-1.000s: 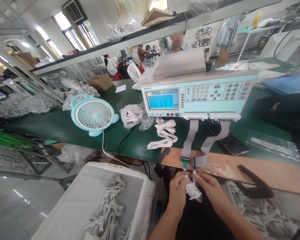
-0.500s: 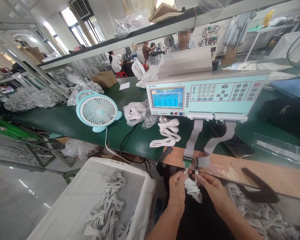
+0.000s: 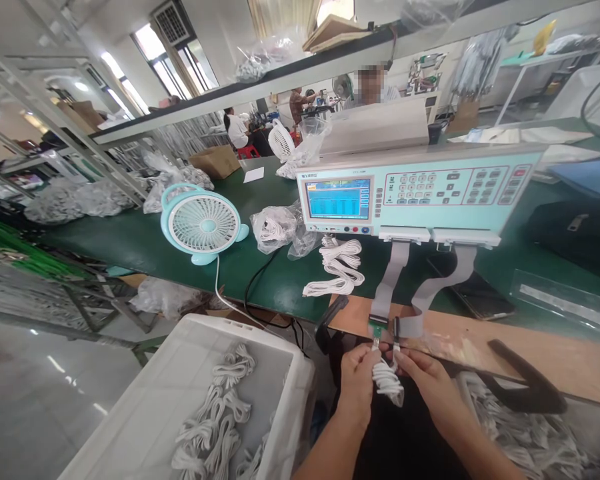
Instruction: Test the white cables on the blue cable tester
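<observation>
We've got the coiled white cable [image 3: 387, 381] up at the bench edge, its two plugs meeting the test sockets [image 3: 386, 329]. Our left hand [image 3: 356, 373] and right hand [image 3: 423, 377] each pinch a plug, steadying it under the tester [image 3: 420, 190].
</observation>
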Demonstrator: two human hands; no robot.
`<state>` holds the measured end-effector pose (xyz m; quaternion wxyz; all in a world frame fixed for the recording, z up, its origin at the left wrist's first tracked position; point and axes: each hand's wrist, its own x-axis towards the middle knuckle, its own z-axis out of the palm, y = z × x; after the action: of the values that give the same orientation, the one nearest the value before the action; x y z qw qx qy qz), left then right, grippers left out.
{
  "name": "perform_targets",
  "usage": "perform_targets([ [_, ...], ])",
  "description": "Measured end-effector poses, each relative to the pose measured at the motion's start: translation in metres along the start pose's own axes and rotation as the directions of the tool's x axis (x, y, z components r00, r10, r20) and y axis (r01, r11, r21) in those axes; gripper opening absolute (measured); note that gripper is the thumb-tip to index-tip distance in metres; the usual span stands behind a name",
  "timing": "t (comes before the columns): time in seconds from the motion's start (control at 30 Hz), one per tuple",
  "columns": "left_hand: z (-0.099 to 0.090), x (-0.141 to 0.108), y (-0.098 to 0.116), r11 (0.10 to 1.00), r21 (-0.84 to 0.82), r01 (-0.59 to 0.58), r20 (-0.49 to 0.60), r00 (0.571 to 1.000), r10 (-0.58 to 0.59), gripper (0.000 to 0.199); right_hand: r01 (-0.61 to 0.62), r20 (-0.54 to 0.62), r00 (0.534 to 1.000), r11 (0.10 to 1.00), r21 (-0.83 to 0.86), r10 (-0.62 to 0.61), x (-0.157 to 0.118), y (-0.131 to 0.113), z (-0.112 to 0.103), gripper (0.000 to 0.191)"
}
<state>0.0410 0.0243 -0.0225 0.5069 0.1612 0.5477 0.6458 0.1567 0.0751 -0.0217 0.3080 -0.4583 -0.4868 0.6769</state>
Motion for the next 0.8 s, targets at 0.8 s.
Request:
perform_targets([
  [0.8,-0.007,0.008,0.001,0.987,0.162,-0.007,0.076,0.997,-0.006,0.038,-0.057,0.008,0.998,0.992,0.114,0.057,0.001,0.012,0.003,0.039],
])
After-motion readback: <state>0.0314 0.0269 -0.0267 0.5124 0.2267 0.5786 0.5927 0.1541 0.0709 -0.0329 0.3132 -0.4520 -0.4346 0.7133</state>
